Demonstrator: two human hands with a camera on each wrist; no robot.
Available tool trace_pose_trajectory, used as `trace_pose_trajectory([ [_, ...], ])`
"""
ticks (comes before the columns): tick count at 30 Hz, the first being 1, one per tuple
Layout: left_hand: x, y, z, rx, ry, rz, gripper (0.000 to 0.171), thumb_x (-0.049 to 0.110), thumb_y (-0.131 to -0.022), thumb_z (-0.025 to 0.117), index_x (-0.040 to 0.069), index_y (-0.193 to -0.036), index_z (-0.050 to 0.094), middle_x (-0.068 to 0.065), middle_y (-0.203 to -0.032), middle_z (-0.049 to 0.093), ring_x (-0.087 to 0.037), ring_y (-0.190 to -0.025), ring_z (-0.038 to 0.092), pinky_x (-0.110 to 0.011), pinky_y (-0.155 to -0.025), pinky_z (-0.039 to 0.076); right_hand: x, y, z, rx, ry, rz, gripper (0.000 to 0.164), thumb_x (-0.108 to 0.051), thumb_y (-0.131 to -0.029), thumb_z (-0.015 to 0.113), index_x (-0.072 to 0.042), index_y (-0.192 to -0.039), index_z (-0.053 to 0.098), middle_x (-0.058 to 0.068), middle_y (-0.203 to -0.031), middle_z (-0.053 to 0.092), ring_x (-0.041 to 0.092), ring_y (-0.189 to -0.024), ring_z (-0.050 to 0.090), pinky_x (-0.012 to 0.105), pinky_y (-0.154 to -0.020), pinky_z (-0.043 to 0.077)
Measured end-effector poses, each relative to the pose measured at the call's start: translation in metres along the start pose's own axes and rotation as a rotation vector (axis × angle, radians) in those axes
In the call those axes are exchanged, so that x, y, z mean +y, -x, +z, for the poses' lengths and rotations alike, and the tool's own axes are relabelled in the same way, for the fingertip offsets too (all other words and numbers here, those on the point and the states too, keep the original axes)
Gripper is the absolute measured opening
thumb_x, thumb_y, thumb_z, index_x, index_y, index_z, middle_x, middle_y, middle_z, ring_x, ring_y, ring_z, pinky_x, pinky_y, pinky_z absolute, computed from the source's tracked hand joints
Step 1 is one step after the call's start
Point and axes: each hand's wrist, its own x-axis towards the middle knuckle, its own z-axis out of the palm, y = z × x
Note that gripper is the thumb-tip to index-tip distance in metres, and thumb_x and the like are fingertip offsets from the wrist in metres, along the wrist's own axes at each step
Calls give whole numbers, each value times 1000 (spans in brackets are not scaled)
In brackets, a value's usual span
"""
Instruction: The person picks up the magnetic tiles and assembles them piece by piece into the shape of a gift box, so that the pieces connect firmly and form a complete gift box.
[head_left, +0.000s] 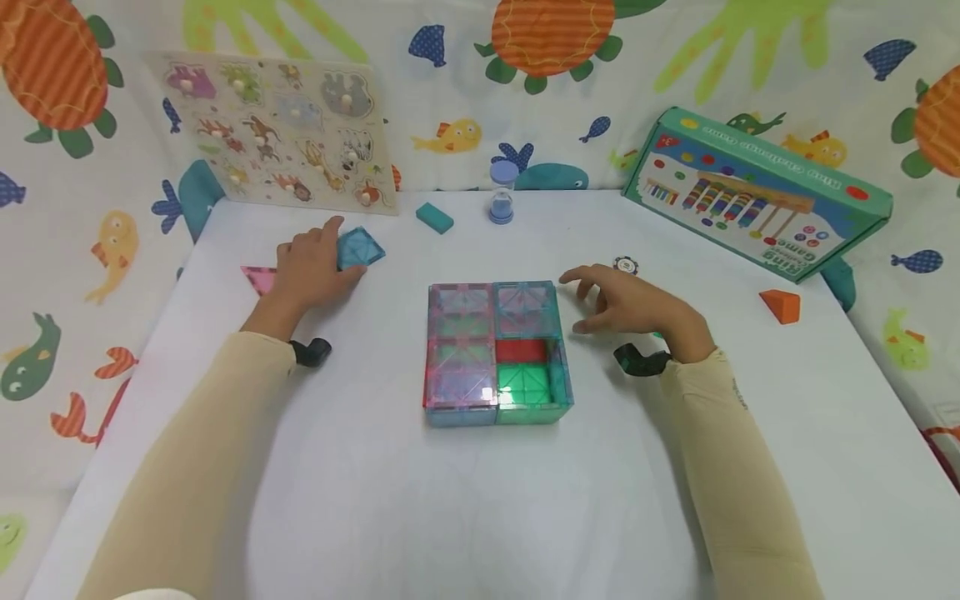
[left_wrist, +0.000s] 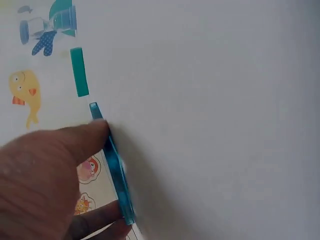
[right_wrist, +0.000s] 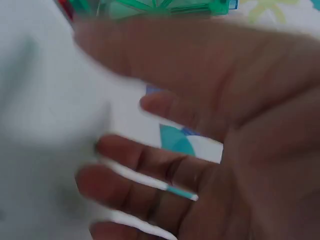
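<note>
My left hand (head_left: 306, 264) pinches a clear blue square magnetic tile (head_left: 361, 248) at the table's back left. In the left wrist view the tile (left_wrist: 116, 170) shows edge-on, thumb at one side and fingertips at its far end. A pink triangular tile (head_left: 258, 278) lies partly under that hand. At the middle of the table stands a low box of magnetic tiles (head_left: 462, 350), its front right cell uncovered, with red and green walls inside. Just right of it my right hand (head_left: 626, 304) hovers with loosely bent, spread fingers, holding nothing.
Behind stand an animal peg puzzle board (head_left: 285, 133), a teal block (head_left: 435, 217), a small sand timer (head_left: 502, 193) and a green game box (head_left: 757, 192). An orange triangular block (head_left: 782, 306) sits at right. A round chip (head_left: 626, 265) lies beyond my right hand.
</note>
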Motion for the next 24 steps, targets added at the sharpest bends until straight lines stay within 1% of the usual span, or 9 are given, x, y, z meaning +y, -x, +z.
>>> trace_pose_trajectory([
  [2, 5, 5, -3, 38, -22, -5, 96, 53, -84, 60, 12, -152, 6, -28, -141, 37, -49, -122, 37, -66, -97, 22, 5, -2, 4, -46, -88, -55, 78, -30, -78, 78, -26, -143, 35, 10, -118, 50, 26, -81, 52, 35, -69, 46],
  [4, 14, 14, -6, 96, -32, 10, 101, 57, -80, 63, 13, -152, 8, -26, -133, 45, -48, -112, 46, -64, -92, 28, 10, -5, 9, -78, -163, -114, 82, -29, -77, 79, -29, -144, 31, 11, -115, 50, 26, -77, 50, 32, -66, 44],
  [6, 29, 28, -13, 175, -9, 52, 102, 59, -77, 65, 15, -151, 11, -22, -126, 53, -43, -102, 52, -60, -85, 34, 13, -7, 13, -104, -227, -168, 82, -24, -77, 80, -26, -143, 33, 12, -111, 51, 27, -75, 48, 31, -64, 43],
  [9, 68, 58, -27, 307, 48, 199, 100, 56, -74, 69, 19, -150, 15, -12, -116, 59, -35, -92, 55, -55, -78, 37, 14, -9, 15, -122, -269, -214, 76, -20, -76, 80, -19, -139, 38, 13, -108, 52, 27, -73, 46, 30, -62, 41],
  [11, 100, 81, -37, 344, 93, 338, 100, 53, -73, 72, 22, -150, 16, -7, -115, 60, -29, -92, 55, -51, -79, 38, 15, -9, 14, -137, -283, -226, 72, -19, -76, 80, -16, -136, 41, 14, -108, 52, 27, -74, 46, 30, -62, 41],
  [14, 148, 113, -41, 325, 95, 556, 103, 53, -70, 73, 26, -150, 14, -1, -114, 58, -22, -97, 53, -47, -84, 38, 17, -9, 12, -138, -297, -231, 68, -19, -77, 79, -17, -135, 43, 14, -107, 53, 26, -72, 46, 30, -61, 41],
  [17, 182, 133, -31, 279, 42, 707, 102, 59, -70, 69, 28, -151, 16, 2, -114, 57, -20, -105, 50, -45, -87, 37, 18, -8, 11, -139, -325, -226, 69, -17, -78, 78, -17, -137, 42, 14, -108, 52, 26, -72, 45, 29, -60, 41],
  [20, 200, 142, -15, 251, -32, 779, 97, 63, -71, 66, 29, -150, 19, 1, -118, 58, -23, -116, 47, -46, -92, 35, 18, -9, 13, -151, -335, -212, 70, -17, -80, 77, -16, -139, 39, 14, -110, 52, 24, -72, 46, 28, -61, 41],
  [24, 209, 142, 3, 245, -55, 804, 93, 62, -72, 67, 28, -147, 25, 1, -119, 59, -24, -116, 49, -44, -93, 35, 19, -9, 14, -159, -317, -204, 70, -20, -81, 75, -14, -140, 37, 13, -112, 53, 24, -72, 46, 28, -61, 42],
])
